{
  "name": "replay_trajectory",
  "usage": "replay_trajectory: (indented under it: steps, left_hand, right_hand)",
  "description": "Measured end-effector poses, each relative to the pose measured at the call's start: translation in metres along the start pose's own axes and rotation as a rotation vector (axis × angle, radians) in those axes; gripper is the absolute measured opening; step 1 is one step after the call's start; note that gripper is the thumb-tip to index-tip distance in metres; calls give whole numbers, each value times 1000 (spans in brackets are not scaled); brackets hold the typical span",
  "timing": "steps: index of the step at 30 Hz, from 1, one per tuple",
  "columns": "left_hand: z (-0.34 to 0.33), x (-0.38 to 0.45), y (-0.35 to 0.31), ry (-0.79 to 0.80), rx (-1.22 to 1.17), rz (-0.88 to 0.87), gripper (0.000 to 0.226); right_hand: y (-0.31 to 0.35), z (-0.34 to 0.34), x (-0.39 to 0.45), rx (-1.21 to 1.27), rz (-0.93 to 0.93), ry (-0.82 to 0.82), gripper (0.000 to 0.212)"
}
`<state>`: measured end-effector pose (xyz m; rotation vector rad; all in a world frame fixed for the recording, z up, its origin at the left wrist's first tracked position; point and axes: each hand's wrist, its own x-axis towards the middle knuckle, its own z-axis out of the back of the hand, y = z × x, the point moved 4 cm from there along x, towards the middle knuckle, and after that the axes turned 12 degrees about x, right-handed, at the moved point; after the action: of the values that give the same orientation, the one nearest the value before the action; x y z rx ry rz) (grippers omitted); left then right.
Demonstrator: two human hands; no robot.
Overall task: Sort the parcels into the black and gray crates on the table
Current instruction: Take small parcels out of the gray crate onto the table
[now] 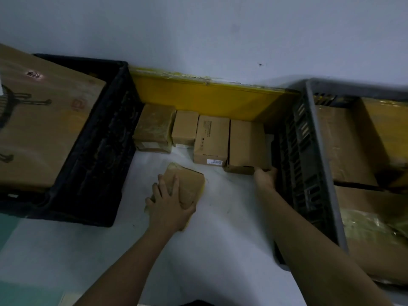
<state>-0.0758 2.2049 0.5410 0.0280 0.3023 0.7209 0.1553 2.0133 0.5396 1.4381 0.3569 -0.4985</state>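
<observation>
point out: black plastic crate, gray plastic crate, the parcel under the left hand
black plastic crate (97, 164): head view, right side wall.
gray plastic crate (309, 164): head view, left side wall.
tan paper-wrapped parcel (189, 184): head view, top face.

Left hand (169, 206) lies fingers spread, palm down; right hand (265, 176) reaches farther forward, fingers curled.

Four parcels (199, 134) line the wall ahead of you on the bench (198, 250) — one crate (99, 151) to their left, another (309, 173) right, both holding boxes.
</observation>
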Motion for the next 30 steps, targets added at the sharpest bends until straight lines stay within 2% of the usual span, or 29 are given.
replay_trajectory:
  steps: [5,8,9,10,14,16,18,20,23,26,30]
  left_hand:
    - [2,0,-1,-9,-22,7,116]
    - [3,-1,-2,8,-63,7,117]
    - [5,0,0,1,-85,-2,116]
    - [8,1,1,-39,-104,-38,111]
    - [7,-11,16,-246,-83,-305,65]
    - [3,-20,26,-269,-77,-374,58]
    - [-5,-21,36,-228,-50,-352,58]
    - [-7,-15,45,-158,-47,-257,59]
    - [-7,-2,61,-100,-61,-89,74]
    - [-7,12,76,-98,-50,-46,81]
    - [-11,33,89,-164,-14,-88,66]
  right_hand:
    - [0,4,-2,-92,17,-14,55]
    - [4,3,-21,-159,226,-153,41]
    - [3,-1,-29,-175,292,-152,37]
    - [1,-6,-36,-199,336,-111,34]
    - [-29,-36,-61,-403,482,177,27]
    - [-45,-53,-76,-518,544,350,30]
    - [-62,-72,-91,-663,565,525,35]
    - [-75,-89,-105,-824,576,660,41]
    - [-94,-114,-120,-1089,566,814,53]
    - [-109,-132,-126,-1294,537,865,65]
    - [-131,-137,-125,-1372,526,841,76]
